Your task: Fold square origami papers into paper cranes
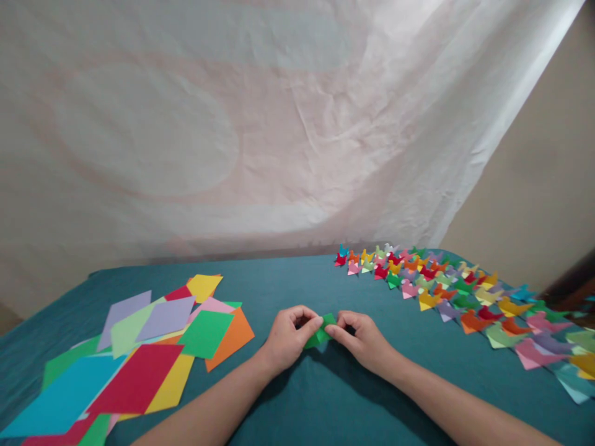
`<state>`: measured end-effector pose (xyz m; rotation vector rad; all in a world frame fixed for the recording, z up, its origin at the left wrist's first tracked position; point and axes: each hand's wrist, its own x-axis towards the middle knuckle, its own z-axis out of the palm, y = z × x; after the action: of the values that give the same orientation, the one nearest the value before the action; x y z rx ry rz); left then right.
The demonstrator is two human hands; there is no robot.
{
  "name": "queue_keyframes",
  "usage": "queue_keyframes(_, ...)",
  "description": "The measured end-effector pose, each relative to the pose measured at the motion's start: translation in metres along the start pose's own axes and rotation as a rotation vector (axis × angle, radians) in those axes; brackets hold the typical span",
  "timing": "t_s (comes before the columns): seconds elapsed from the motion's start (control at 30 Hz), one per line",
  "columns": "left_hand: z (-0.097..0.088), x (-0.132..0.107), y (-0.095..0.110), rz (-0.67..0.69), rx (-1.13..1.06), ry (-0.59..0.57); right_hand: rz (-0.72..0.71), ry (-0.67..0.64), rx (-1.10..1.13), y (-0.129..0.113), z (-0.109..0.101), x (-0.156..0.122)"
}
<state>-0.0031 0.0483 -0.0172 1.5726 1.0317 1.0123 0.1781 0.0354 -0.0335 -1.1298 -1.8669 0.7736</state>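
Observation:
A small piece of folded green paper (320,336) is held between my two hands, a little above the teal cloth. My left hand (292,334) pinches its left side between thumb and fingers. On the other side, my right hand (357,334) pinches the right edge, also with thumb and fingertips. Part of the paper is hidden behind the fingers, so its full folded shape cannot be made out.
Loose coloured paper sheets (139,378) lie overlapping on the left of the teal-covered table (279,282). Rows of small folded paper birds (430,299) in many colours stand along the right. A pale sheet (279,124) hangs behind the table.

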Motion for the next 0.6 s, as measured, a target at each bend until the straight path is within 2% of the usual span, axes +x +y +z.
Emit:
queue_keyframes(0.2,-0.001,-0.002,0.003,0.003,0.014,-0.026,-0.05,0.002,0.044,-0.005,-0.002,0.0)
queue_keyframes(0.43,-0.002,0.0,0.002,-0.002,-0.074,-0.04,0.082,0.059,0.17,0.004,-0.003,0.002)
queue_keyframes(0.6,-0.001,0.001,-0.002,-0.032,-0.106,-0.016,0.102,0.066,0.217,0.004,-0.003,0.003)
